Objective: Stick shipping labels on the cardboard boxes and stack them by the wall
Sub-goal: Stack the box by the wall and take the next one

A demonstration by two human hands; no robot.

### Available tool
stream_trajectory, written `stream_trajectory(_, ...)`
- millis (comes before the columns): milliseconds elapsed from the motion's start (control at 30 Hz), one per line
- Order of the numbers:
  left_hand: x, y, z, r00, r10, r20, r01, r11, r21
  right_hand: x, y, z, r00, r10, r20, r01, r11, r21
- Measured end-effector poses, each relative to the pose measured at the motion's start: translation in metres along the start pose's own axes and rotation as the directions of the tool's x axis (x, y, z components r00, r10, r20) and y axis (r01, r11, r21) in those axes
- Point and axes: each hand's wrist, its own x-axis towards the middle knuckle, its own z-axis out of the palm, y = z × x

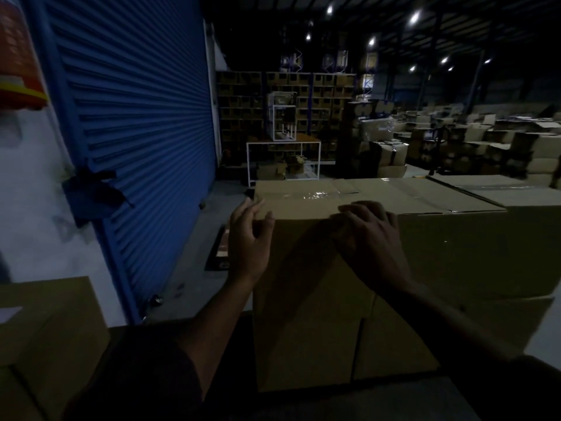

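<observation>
Reaching out in dim warehouse light, your left hand [249,238] sits at the near left corner of the top cardboard box [318,268], fingers [253,208] spread loosely apart and only lightly curved, with the tips at the corner edge and the thumb just off the box's front face; whether they actually touch the cardboard is hard to tell, and they hold nothing. Your right hand [368,235] lies over the box's near top edge, its fingers [361,208] curled down close together with the tips pressing on the taped lid. Just beyond those fingertips a strip of glossy tape [318,194] runs across the lid. To the right of your right hand a second box [501,189] stands against the first. Left of your left fingers the blue roller shutter [136,117] fills the wall, and below your left forearm another carton [51,323] sits near the white wall, a pale patch on its upper surface
</observation>
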Motion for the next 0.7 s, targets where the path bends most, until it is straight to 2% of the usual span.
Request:
stream_trajectory(200,-0.060,0.019,-0.037,0.996,0.002,-0.090,0.012,0.988,0.157,-0.018,-0.072,0.012,0.990,-0.141,-0.025,0.143,0.968,0.205)
stream_trajectory(300,-0.091,0.009,-0.074,0.991,-0.013,-0.137,0.048,0.965,0.257,-0.028,-0.115,0.027,0.976,-0.206,-0.076,0.220,0.909,0.353)
stream_trajectory(400,-0.126,0.000,-0.124,0.982,-0.012,-0.186,0.076,0.937,0.341,-0.037,-0.165,0.048,0.966,-0.249,-0.062,0.246,0.826,0.508)
stream_trajectory(567,-0.177,-0.005,-0.213,0.931,-0.138,-0.337,0.278,0.867,0.413,-0.058,-0.258,0.074,0.950,-0.312,0.026,0.184,0.624,0.759)
stream_trajectory(700,-0.202,-0.008,-0.278,0.853,-0.192,-0.485,0.423,0.798,0.429,-0.071,-0.327,0.081,0.900,-0.425,0.097,0.160,0.528,0.834)
